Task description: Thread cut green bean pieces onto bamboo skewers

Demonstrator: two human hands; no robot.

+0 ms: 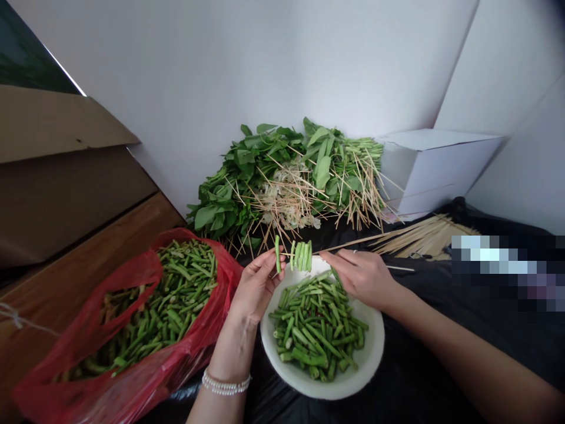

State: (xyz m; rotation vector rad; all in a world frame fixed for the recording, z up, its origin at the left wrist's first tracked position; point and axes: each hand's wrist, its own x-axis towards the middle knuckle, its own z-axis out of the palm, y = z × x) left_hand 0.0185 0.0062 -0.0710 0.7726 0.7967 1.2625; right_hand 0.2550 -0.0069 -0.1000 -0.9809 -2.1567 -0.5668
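Note:
My left hand [260, 277] pinches a single cut green bean piece [278, 253] upright at the tip of a thin wooden skewer [314, 254]. Several green bean pieces [302, 257] sit side by side, threaded crosswise on that skewer. Its shaft runs into the closed fingers of my right hand [364, 274], and the far end sticks out to the right of the hand. Below both hands stands a white bowl [325, 391] filled with cut green bean pieces [315, 335].
On the left, an open red plastic bag [225, 277] holds more cut beans. Skewered leafy greens [260, 153] are heaped against the wall, beside a white box [445, 165]. Loose skewers [428, 235] lie at the right. A cardboard box [66, 171] stands far left.

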